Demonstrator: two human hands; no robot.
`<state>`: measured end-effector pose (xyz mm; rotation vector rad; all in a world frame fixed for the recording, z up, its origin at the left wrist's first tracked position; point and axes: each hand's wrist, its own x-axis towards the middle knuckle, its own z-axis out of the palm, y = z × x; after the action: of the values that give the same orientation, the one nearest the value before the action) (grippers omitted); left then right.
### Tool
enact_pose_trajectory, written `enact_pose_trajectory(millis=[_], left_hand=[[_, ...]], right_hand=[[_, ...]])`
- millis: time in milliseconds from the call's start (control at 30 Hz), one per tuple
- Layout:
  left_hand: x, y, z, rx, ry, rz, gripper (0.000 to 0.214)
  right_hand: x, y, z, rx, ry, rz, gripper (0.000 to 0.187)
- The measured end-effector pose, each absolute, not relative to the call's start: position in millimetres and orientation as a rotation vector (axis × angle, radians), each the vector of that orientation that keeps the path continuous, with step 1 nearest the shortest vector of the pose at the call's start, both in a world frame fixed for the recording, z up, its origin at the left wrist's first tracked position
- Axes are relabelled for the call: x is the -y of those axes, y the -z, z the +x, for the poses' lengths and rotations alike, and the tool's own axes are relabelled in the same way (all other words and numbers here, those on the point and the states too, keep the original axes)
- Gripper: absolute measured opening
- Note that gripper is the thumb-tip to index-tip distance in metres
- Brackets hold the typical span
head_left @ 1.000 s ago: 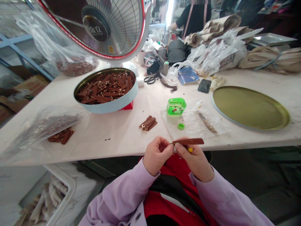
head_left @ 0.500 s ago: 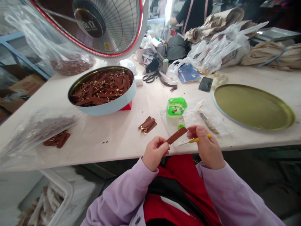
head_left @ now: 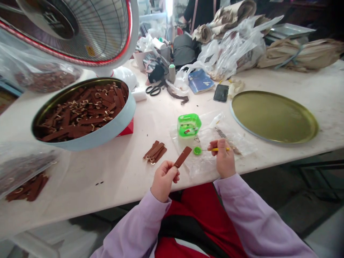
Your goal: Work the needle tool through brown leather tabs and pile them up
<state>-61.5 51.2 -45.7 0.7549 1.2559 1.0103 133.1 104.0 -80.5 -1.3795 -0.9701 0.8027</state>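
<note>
Pinched by its lower end, a brown leather strap (head_left: 184,157) slants up out of my left hand (head_left: 164,179). My right hand (head_left: 223,157) is closed on a yellow-handled awl (head_left: 216,149), whose thin metal tip points left at a small round green cap (head_left: 197,151). Whether the tip touches the cap's contents I cannot tell. Behind the cap stands a translucent green tub (head_left: 189,125) on a clear plastic sheet (head_left: 209,132). A small pile of brown straps with metal rings (head_left: 155,152) lies left of my left hand.
A large round tin (head_left: 115,125) full of brown straps stands at the left under a fan heater (head_left: 80,32). A shallow gold lid (head_left: 274,116) lies at the right. Scissors (head_left: 153,90), a dark phone (head_left: 221,92) and plastic bags (head_left: 236,50) lie farther back.
My right hand has moved away from the strap, bringing the awl tip over to the green cap. My left hand still holds the strap. The view has turned right.
</note>
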Motion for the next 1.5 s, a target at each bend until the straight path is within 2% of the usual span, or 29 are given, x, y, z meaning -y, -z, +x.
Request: enact_pose_trajectory(millis=[167, 333, 500, 767, 867, 967, 1167, 1500], left_hand=[[-49, 44, -58, -1.291, -1.005, 0.733, 0.011], [-39, 33, -53, -1.225, -0.952, 0.721, 0.020], [-23, 15, -54, -1.118, -0.918, 0.711, 0.027], [-4, -3, -55, -1.127, -1.037, 0.767, 0.012], [1, -6, -55, -1.133, -1.079, 0.778, 0.011], [7, -12, -55, -1.111, -1.096, 0.787, 0.013], [18, -22, -55, -1.108, -1.160, 0.823, 0.017], [25, -21, -63, -1.075, -1.117, 0.877, 0.020]], right_hand=[[-98, 73, 139, 0.863, -0.825, -1.294, 0.044], [-68, 25, 127, 0.731, -1.041, -1.009, 0.042], [-38, -6, 104, 0.773, -1.149, -0.957, 0.039], [-19, -14, 95, 0.797, -1.211, -0.883, 0.039], [-11, -18, 104, 0.815, -1.092, -0.846, 0.041], [-1, -18, 106, 0.997, -0.946, -0.990, 0.035], [11, -11, 84, 1.502, -1.212, -1.170, 0.024], [8, -16, 64, 1.347, -1.536, -1.024, 0.017]])
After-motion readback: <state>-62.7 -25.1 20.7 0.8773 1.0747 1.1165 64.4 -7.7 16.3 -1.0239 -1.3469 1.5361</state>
